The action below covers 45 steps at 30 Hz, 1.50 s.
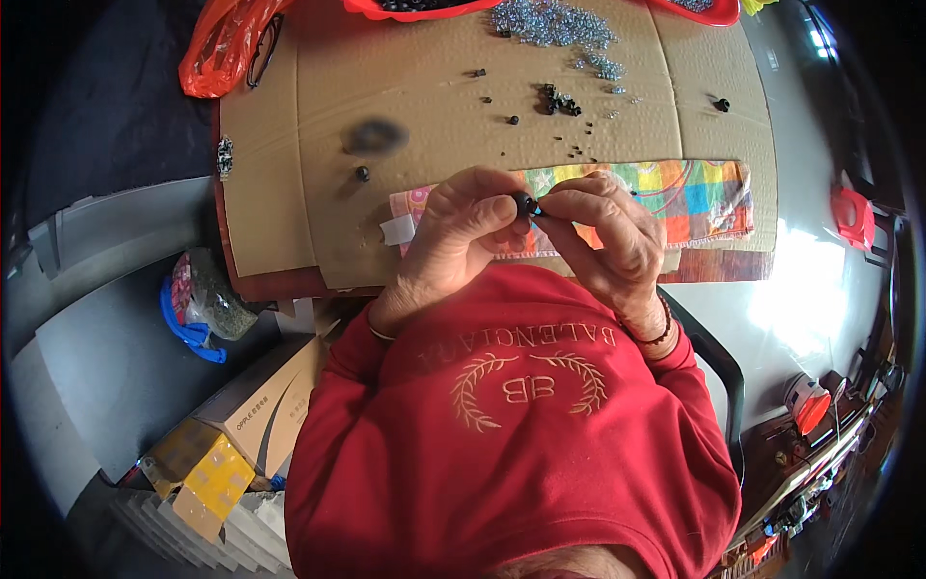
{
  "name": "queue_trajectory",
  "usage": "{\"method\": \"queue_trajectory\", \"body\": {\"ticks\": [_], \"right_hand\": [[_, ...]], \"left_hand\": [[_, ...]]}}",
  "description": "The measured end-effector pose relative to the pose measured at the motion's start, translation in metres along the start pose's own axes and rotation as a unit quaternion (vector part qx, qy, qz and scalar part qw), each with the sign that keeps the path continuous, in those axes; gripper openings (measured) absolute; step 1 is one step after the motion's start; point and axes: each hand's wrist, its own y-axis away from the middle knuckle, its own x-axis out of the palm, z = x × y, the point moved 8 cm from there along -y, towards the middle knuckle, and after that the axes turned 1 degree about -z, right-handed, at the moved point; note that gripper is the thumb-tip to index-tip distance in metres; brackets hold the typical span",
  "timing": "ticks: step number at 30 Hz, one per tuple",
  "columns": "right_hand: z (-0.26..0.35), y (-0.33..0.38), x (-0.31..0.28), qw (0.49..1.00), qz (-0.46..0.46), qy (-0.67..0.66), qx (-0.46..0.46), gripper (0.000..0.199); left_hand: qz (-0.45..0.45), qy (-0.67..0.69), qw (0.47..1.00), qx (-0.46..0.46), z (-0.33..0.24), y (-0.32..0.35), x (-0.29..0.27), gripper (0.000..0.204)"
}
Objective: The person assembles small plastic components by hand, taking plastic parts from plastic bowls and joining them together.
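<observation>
- The left hand (pixel 453 241) is curled closed, thumb and forefinger pinching a small black rounded part (pixel 524 203); the part sits between the two hands, above the near edge of the cardboard sheet (pixel 318 116) and just over the patchwork cloth (pixel 694 198).
- The right hand (pixel 603 227) is closed too, its fingertips (pixel 548 210) meeting the same black part from the right side; whether it holds a second, smaller piece against it is too small to tell.
- Both forearms come up out of red sleeves (pixel 338 376); a thin band shows at the left wrist and a dark bead bracelet (pixel 664 328) at the right.
- The cloth, in bright coloured squares, lies along the cardboard's near edge, partly hidden by the hands; a bit of pale tape (pixel 395 230) sits at its left end.
- Farther back on the cardboard: a heap of small silvery metal pieces (pixel 555 24); a cluster of small black parts (pixel 558 101); single black parts scattered, one (pixel 362 174) lying well left of the hands; a dark smudge (pixel 374 137) just beyond it.
- A red tray rim (pixel 415 12) shows at the far edge; an orange plastic bag (pixel 222 48) lies at the far left corner.
- Below the work surface on the left: a cardboard box (pixel 260 400); a clear bag with a blue handle (pixel 198 309).
</observation>
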Motion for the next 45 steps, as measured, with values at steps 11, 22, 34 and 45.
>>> {"method": "queue_trajectory", "body": {"ticks": [11, 22, 34, 45], "right_hand": [[0.0, 0.006, 0.003, 0.999, 0.017, -0.022, -0.015, 0.029], [-0.04, 0.005, 0.032, 0.921, 0.238, -0.242, 0.192, 0.029], [0.002, 0.001, 0.042, 0.893, 0.325, -0.3, 0.086, 0.029], [0.046, 0.002, 0.059, 0.913, 0.344, -0.215, 0.03, 0.03]], "left_hand": [[-0.053, -0.054, 0.997, -0.008, 0.002, 0.01, -0.002, 0.017], [0.009, -0.129, 0.991, -0.026, -0.002, 0.003, -0.005, 0.04], [-0.017, -0.143, 0.98, -0.134, -0.003, 0.037, 0.002, 0.047], [0.006, -0.154, 0.976, -0.151, -0.013, 0.075, 0.006, 0.045]]}}
